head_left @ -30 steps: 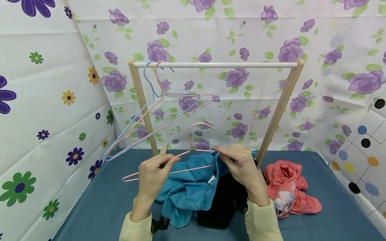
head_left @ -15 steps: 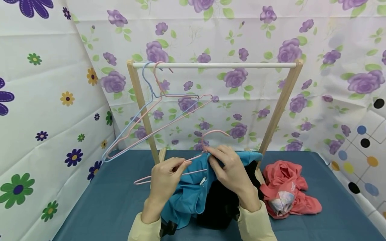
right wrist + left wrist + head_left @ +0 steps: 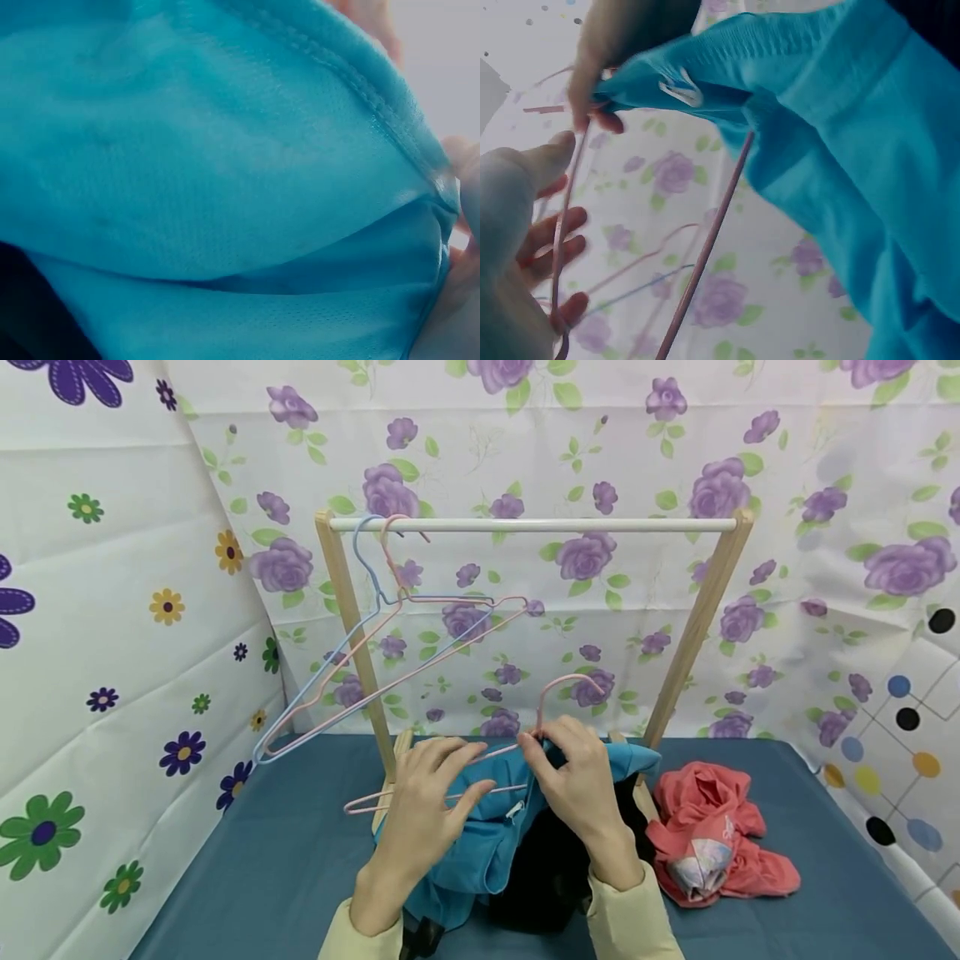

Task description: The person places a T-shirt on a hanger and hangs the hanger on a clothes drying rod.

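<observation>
A pink clothes hanger (image 3: 541,702) stands hook up, its right part inside a teal garment (image 3: 487,860) with a gathered waistband and a small white tag (image 3: 681,90). My right hand (image 3: 581,785) pinches the hanger near the base of its hook together with the waistband. My left hand (image 3: 423,810) is at the bare left half, thumb and fingers spread apart around the upper bar; in the left wrist view the fingers lie loose behind it. Teal cloth fills most of the right wrist view, with part of the right hand (image 3: 465,217) at the right edge.
A rack with a white rail (image 3: 555,526) and wooden legs stands behind. A blue hanger (image 3: 367,560) and another pink hanger (image 3: 393,560) hang at its left end. Black cloth (image 3: 540,877) lies under the teal garment. A crumpled coral garment (image 3: 720,827) rests on the right of the table.
The hanger has shifted right, and the waistband now reaches the base of its hook. My left hand has gone from pinching the upper bar to spread fingers. My right hand has moved slightly left.
</observation>
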Action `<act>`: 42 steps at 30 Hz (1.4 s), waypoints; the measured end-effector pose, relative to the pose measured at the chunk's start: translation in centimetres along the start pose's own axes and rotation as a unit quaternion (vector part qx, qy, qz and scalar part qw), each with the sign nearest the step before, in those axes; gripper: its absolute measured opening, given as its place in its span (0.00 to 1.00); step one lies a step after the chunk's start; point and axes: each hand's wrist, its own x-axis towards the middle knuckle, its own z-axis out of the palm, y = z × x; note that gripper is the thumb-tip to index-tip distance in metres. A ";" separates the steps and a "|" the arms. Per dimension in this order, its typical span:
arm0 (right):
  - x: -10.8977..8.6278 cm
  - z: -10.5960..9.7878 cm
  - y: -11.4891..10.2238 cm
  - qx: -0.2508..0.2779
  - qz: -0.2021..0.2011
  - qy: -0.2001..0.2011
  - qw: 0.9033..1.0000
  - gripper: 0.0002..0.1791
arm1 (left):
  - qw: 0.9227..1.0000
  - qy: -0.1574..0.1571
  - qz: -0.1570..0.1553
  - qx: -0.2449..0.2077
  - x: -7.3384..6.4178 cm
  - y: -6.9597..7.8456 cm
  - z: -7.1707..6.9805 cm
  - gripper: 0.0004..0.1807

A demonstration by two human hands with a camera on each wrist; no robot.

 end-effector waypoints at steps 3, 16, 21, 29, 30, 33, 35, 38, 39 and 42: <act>0.1 -0.3 0.3 0.013 0.009 0.013 1.000 0.08 | 0.998 -0.016 0.062 -0.006 0.3 0.7 -0.7 0.18; 0.1 -1.2 1.1 0.025 0.035 0.060 0.997 0.04 | 0.988 -0.096 0.117 -0.034 0.1 2.2 -2.0 0.04; 0.1 -1.5 1.2 0.029 0.048 0.077 0.995 0.03 | 0.950 -0.292 -0.004 -0.110 -0.1 1.6 -1.2 0.07; 0.2 -1.9 1.5 0.044 0.058 0.094 0.993 0.06 | 0.859 -0.464 -0.169 -0.136 -1.1 0.7 0.0 0.14; 0.2 -2.0 1.5 0.044 0.062 0.094 0.993 0.06 | 0.858 -0.466 -0.173 -0.133 -1.1 0.7 -0.1 0.15; 0.2 -2.1 1.7 0.043 0.071 0.095 0.992 0.05 | 0.857 -0.464 -0.189 -0.121 -1.2 0.4 -0.3 0.16; 0.2 -2.2 1.7 0.041 0.071 0.097 0.992 0.05 | 0.862 -0.459 -0.190 -0.103 -1.3 0.1 -0.6 0.14; 0.2 -2.3 1.8 0.039 0.063 0.101 0.992 0.05 | 0.874 -0.441 -0.189 -0.078 -1.4 -0.6 -1.2 0.12; 0.2 -2.4 1.9 0.039 0.059 0.103 0.992 0.05 | 0.878 -0.435 -0.188 -0.073 -1.4 -1.0 -1.5 0.12; 0.3 -2.7 2.0 0.043 0.053 0.113 0.991 0.04 | 0.887 -0.415 -0.192 -0.061 -1.4 -2.1 -2.7 0.14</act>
